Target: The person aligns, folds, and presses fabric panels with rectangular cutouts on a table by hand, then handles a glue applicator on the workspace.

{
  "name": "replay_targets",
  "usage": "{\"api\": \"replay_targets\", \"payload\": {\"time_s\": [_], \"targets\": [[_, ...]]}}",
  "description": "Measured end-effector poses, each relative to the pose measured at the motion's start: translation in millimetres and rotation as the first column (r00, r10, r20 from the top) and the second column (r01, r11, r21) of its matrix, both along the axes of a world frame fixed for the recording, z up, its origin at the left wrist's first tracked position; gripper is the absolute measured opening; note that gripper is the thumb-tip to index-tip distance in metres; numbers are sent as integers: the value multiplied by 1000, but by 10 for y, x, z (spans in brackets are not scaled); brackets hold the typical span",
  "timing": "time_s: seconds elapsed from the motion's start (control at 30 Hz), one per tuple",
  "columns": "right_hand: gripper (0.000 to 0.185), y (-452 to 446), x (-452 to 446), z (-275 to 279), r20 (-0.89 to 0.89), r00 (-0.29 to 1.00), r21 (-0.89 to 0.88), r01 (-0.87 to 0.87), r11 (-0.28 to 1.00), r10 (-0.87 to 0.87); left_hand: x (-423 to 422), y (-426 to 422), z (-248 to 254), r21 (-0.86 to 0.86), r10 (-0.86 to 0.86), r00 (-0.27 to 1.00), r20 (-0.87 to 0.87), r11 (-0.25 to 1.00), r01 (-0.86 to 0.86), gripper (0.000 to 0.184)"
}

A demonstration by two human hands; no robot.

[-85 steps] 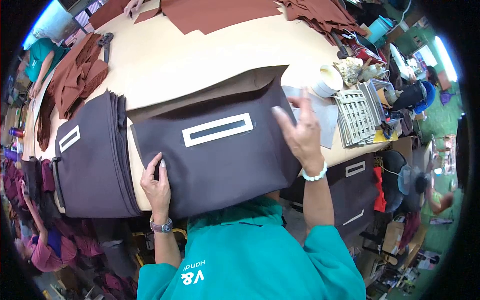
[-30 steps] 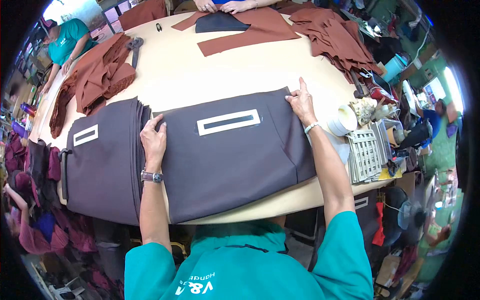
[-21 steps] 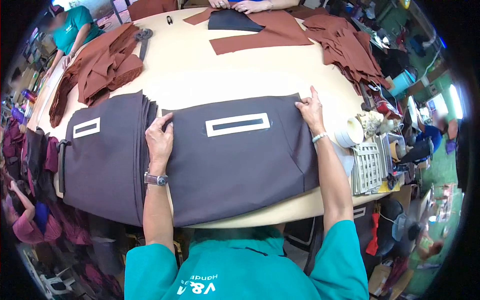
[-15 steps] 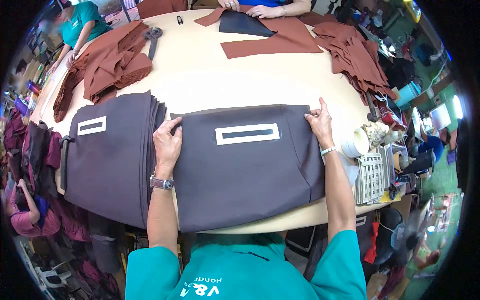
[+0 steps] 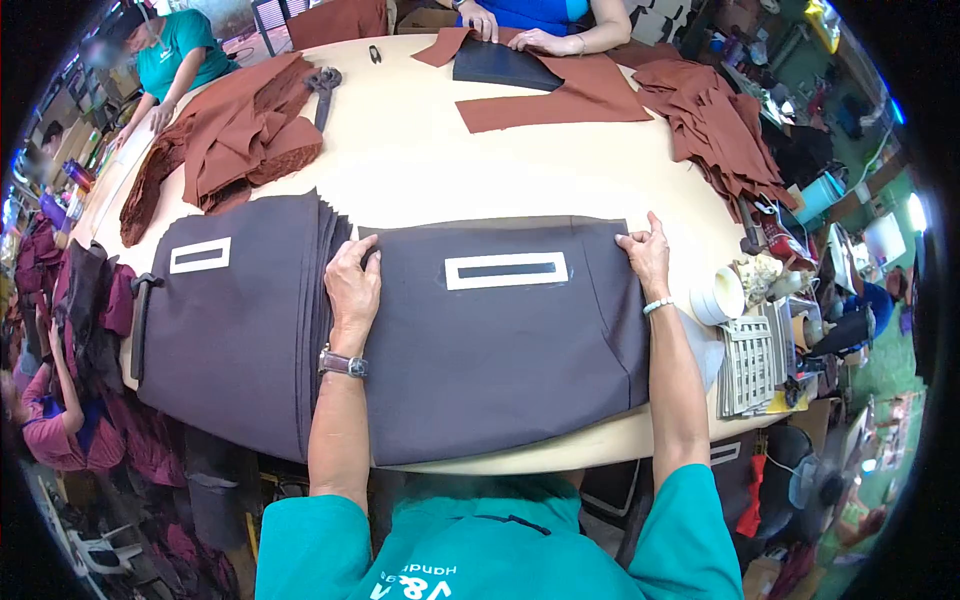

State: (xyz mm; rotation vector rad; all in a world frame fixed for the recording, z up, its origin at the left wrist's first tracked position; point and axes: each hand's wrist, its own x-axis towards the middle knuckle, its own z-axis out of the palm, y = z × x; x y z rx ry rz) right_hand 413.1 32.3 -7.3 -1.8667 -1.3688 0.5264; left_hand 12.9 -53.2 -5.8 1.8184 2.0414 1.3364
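Note:
A dark grey-purple fabric panel (image 5: 500,370) lies in front of me, with a white rectangular frame (image 5: 506,271) around a dark slot near its far edge. At the panel's far left corner, my left hand (image 5: 352,290) pinches the fabric between thumb and fingers. My right hand (image 5: 645,257) grips the far right corner in the same way, its index finger pointing up. Close beside my left hand is a stack of similar dark panels (image 5: 230,330). The top one bears its own white frame (image 5: 200,255).
Rust-brown fabric piles lie at the far left (image 5: 235,135) and far right (image 5: 700,120). Across the table, a co-worker's hands (image 5: 540,41) handle brown and black pieces. White tape rolls (image 5: 718,295) and a lattice-patterned stack (image 5: 750,370) stand right of my right arm.
The whole view has shifted slightly right and down. Both my hands still hold the panel's far corners, and the panel looks a little flatter on the right side.

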Motion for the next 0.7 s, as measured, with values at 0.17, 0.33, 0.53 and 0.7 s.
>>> {"api": "replay_targets", "payload": {"time_s": [0.17,0.33,0.53,0.7], "targets": [[80,37,38,-74,-49,999,3,16,1000,-16,-15,-4,16,-47,-5,1000,-27,999,4,23],[79,104,99,-187,-98,995,38,20,999,-16,-56,8,-6,-30,-25,1000,2,999,26,22],[78,59,84,-196,-115,993,52,2,999,4,-81,2,1,-18,-45,998,35,999,45,22],[77,-23,10,-113,-50,999,93,13,996,-9,-81,6,14,-58,-36,999,35,998,38,24]]}}
